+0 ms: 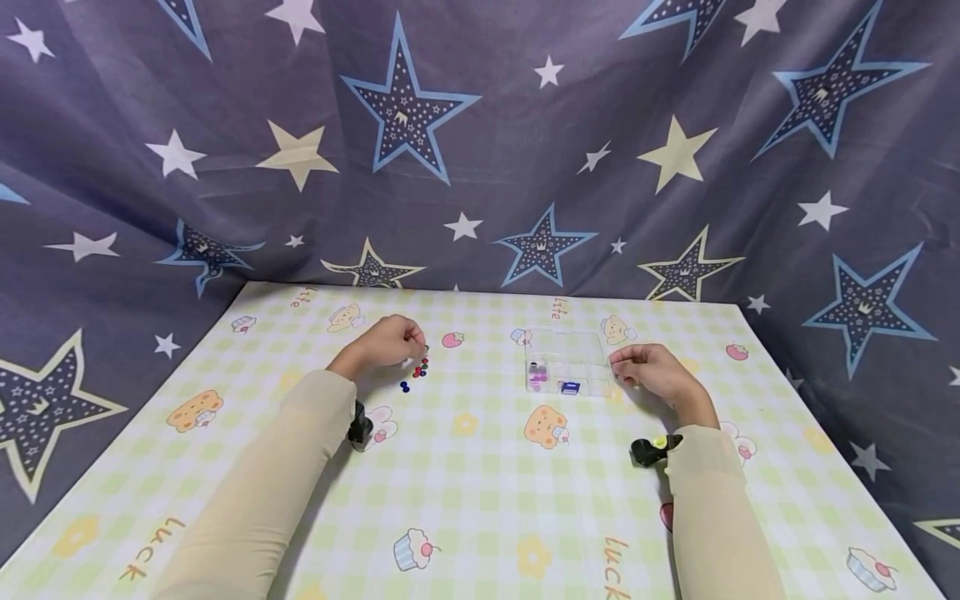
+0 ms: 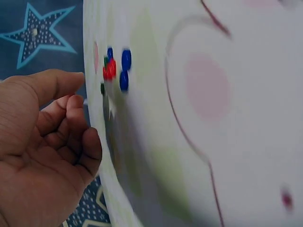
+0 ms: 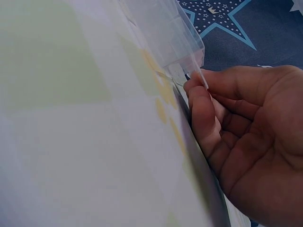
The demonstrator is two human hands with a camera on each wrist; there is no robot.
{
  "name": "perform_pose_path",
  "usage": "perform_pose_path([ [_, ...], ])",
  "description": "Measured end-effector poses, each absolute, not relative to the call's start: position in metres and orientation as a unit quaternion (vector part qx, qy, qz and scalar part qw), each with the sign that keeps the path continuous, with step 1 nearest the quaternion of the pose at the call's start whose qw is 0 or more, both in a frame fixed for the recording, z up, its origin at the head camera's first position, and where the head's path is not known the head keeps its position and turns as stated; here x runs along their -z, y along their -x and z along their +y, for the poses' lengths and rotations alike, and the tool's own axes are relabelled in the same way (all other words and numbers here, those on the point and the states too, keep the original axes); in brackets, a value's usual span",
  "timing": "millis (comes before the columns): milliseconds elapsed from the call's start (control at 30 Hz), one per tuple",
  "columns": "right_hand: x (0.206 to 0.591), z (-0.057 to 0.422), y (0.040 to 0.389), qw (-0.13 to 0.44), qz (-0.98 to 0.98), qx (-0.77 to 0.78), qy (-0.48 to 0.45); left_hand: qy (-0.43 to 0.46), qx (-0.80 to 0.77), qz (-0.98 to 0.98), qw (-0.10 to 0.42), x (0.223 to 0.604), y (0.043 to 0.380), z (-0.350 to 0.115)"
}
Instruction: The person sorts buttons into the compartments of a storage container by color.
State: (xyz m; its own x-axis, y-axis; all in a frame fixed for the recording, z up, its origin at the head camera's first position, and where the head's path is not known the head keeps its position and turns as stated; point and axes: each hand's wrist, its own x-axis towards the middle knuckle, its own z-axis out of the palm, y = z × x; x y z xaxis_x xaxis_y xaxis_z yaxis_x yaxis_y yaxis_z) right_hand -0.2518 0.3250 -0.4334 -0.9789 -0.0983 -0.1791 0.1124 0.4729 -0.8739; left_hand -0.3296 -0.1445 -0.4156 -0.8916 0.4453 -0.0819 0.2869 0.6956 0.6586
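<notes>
A clear plastic compartment box [image 1: 588, 382] lies on the table, its see-through lid [image 1: 566, 343] folded back. My right hand [image 1: 652, 371] pinches the box's right side edge between thumb and fingers, as the right wrist view shows. Pink and purple pieces [image 1: 537, 377] fill one compartment at the left, and a blue piece [image 1: 570, 387] sits in another. My left hand [image 1: 392, 340] hovers by a loose cluster of small red, blue and green beads [image 2: 110, 69]. Its fingers bend loosely, with a gap between thumb [image 2: 61, 81] and forefinger, nothing visible there. Two blue beads [image 1: 405, 387] lie nearer me.
A checked tablecloth [image 1: 465, 492] with printed cartoons covers the table. Behind it hangs a dark curtain [image 1: 480, 167] with stars. Each wrist wears a black camera; the left one [image 1: 361, 426] hangs low over the cloth.
</notes>
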Motion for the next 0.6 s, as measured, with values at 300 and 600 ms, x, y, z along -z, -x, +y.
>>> perform_pose_path([
  [300, 0.437, 0.327, 0.253, 0.101, 0.85, 0.518, -0.004, -0.221, -0.357, 0.901, 0.11, 0.412, 0.327, -0.107],
  [600, 0.435, 0.325, 0.252, 0.103, 0.848, 0.52, -0.002, -0.27, -0.354, 0.89, 0.098, 0.41, 0.324, -0.067],
])
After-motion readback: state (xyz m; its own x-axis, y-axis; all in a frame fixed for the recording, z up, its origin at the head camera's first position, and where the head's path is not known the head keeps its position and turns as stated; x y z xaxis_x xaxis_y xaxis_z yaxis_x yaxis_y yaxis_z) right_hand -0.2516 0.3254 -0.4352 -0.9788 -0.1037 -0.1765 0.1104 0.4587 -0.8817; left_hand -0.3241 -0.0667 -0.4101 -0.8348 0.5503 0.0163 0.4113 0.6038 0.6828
